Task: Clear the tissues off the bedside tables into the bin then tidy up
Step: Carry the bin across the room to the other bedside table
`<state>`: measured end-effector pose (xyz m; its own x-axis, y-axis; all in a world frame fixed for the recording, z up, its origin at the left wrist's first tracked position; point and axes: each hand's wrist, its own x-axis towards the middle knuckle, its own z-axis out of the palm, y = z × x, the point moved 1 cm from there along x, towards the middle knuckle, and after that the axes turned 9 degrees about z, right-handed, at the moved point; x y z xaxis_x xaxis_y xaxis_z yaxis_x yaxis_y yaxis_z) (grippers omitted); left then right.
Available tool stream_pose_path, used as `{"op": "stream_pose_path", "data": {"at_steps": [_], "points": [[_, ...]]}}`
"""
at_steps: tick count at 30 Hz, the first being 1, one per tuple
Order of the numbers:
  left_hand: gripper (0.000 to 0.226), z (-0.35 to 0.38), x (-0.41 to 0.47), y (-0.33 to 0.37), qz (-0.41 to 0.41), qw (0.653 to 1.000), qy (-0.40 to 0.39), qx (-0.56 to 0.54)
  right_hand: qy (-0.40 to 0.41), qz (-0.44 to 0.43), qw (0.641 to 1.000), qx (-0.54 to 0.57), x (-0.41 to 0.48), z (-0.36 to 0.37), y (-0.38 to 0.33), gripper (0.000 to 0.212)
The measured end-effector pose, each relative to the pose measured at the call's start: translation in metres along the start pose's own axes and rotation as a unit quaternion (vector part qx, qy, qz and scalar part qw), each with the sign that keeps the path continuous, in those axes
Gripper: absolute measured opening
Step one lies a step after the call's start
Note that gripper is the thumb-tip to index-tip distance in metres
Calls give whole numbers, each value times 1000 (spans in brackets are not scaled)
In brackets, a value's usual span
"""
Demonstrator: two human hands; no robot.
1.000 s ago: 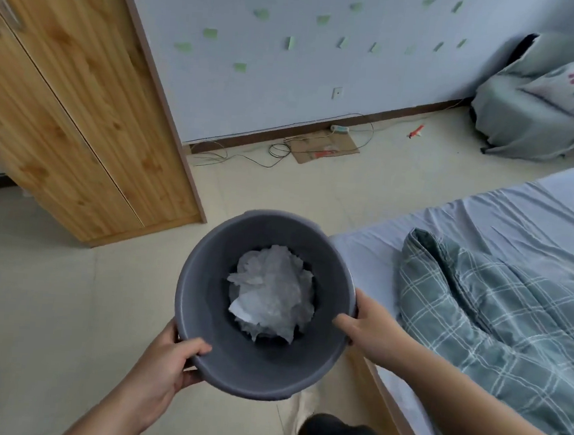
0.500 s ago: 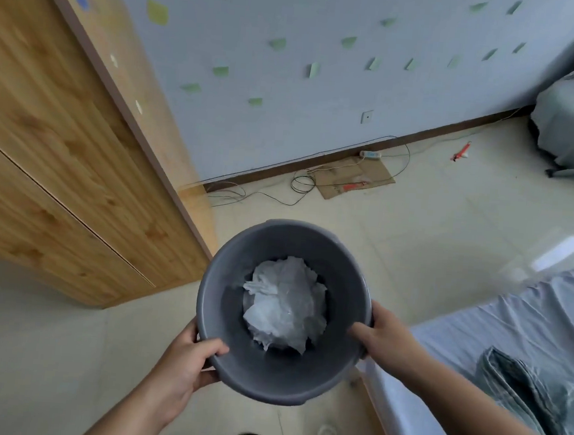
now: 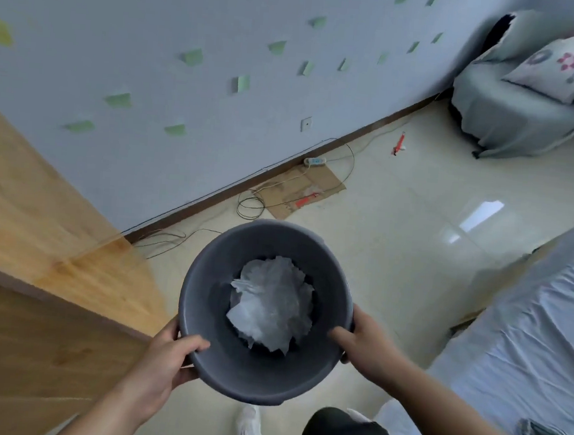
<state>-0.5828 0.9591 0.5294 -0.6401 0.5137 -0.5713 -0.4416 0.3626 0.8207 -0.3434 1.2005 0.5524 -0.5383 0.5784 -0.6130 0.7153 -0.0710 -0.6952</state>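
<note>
I hold a round grey bin (image 3: 217, 301) in front of me, above the tiled floor. Crumpled white tissues (image 3: 269, 310) lie at its bottom. My left hand (image 3: 168, 352) grips the near left rim, thumb inside the bin. My right hand (image 3: 363, 340) grips the right rim, with a finger over the edge into the bin. No bedside table is in view.
A wooden wardrobe (image 3: 34, 266) stands close on the left. The bed with a pale sheet (image 3: 526, 339) runs along the right. Cables and a flat cardboard piece (image 3: 301, 192) lie by the blue wall. A covered armchair (image 3: 529, 88) with a cushion sits at the far right.
The view has swung right and the wardrobe has slid further left. The bin stays in both hands, level, tissues unmoved. The checked blanket has nearly left the frame.
</note>
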Motion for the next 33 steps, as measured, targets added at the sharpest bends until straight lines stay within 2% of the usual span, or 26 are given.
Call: {"op": "stream_pose_path", "data": {"at_steps": [5, 9, 16, 23, 26, 33], "points": [[39, 82, 80, 98, 28, 988, -131, 76, 85, 18, 994, 62, 37, -77, -14, 23], [45, 174, 146, 144, 36, 970, -202, 134, 139, 54, 983, 107, 80, -135, 10, 17], [47, 334, 256, 192, -13, 949, -234, 213, 161, 127, 957, 203, 158, -242, 44, 24], [54, 498, 346, 272, 9, 933, -303, 193, 237, 109, 943, 208, 215, -412, 10, 29], [56, 561, 388, 302, 16, 925, -334, 180, 281, 109, 931, 204, 249, -467, 2, 25], [54, 685, 508, 343, 7, 902, -372, 219, 303, 176, 906, 238, 369, -544, 2, 15]]}}
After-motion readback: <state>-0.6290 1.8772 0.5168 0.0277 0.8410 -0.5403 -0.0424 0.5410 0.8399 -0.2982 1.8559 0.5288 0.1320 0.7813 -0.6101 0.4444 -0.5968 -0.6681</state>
